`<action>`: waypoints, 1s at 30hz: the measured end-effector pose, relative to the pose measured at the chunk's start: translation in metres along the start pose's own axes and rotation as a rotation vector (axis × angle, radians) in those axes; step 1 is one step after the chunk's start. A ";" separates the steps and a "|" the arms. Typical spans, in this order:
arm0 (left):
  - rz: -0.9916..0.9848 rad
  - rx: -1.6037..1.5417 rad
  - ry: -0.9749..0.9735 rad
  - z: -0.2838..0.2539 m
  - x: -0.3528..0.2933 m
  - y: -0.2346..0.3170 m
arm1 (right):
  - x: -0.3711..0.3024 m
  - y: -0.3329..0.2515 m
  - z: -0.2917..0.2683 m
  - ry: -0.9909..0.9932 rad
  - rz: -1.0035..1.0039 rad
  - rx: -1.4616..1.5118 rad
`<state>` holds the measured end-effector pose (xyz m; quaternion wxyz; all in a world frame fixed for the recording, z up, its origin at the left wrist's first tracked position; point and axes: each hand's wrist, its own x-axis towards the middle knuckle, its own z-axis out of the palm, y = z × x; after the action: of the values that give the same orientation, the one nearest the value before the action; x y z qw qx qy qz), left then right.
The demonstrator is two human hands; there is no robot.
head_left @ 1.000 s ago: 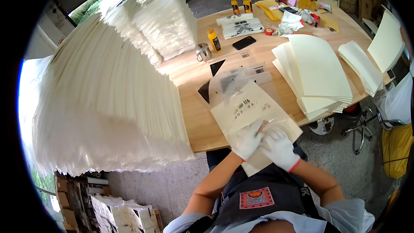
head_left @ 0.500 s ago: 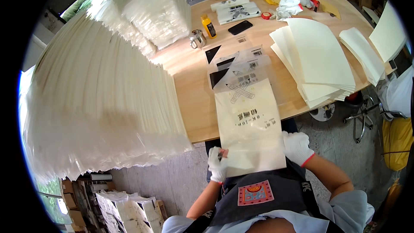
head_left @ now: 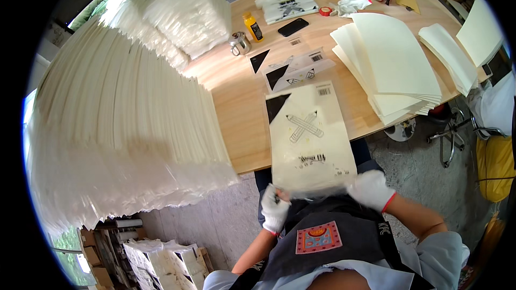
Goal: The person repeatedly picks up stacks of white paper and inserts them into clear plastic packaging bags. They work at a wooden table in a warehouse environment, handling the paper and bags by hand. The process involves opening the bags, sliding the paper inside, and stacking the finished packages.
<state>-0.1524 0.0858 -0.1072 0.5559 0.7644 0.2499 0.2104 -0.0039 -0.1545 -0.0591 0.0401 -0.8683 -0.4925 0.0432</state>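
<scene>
- Fingers of the left hand (head_left: 275, 207) are curled nearly closed at the seven o'clock corner of a printed clear bag (head_left: 305, 142); whether film is pinched cannot be told.
- The right hand (head_left: 371, 190) is blurred, part-curled at the five o'clock corner; its grip cannot be told either.
- The bag, backed by a cream sheet (head_left: 329, 147), is laid at twelve o'clock from the hands, its long axis pointed just short of twelve; its near edge is spanned between them, neither hand clearly nearer.
- Compared with half a second ago, the plain cream strip towards six is shortened, and cream is now shown beneath the black corner triangle.
- Loose bags (head_left: 301, 71) are spread at twelve, fanned sheets (head_left: 400, 64) at one, a plastic-wrapped stack (head_left: 129, 118) at ten.
</scene>
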 end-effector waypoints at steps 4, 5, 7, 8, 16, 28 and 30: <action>0.046 0.388 -0.155 -0.030 -0.026 -0.053 | -0.020 0.003 0.010 -0.253 0.060 -0.006; -0.043 0.433 -0.206 -0.037 -0.039 -0.061 | -0.029 0.001 0.024 -0.458 -0.023 -0.037; -0.089 0.430 -0.183 -0.045 -0.048 -0.048 | -0.027 0.007 0.010 -0.497 0.024 0.201; -0.087 0.287 -0.120 -0.046 -0.044 -0.060 | -0.025 0.014 0.014 -0.404 0.090 0.340; -0.248 0.161 -0.406 -0.027 0.022 -0.112 | 0.003 0.070 0.142 0.378 0.830 1.421; 0.787 0.637 -0.304 -0.093 0.066 0.298 | 0.119 -0.019 0.027 -0.187 0.077 2.182; 0.910 0.681 0.036 -0.125 0.059 0.335 | 0.143 -0.023 -0.079 0.204 -0.293 1.559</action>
<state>-0.1311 0.1291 0.2516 0.1271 0.9275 -0.0415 0.3490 0.0588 -0.0216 0.0168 0.6856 -0.5165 -0.4235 0.2895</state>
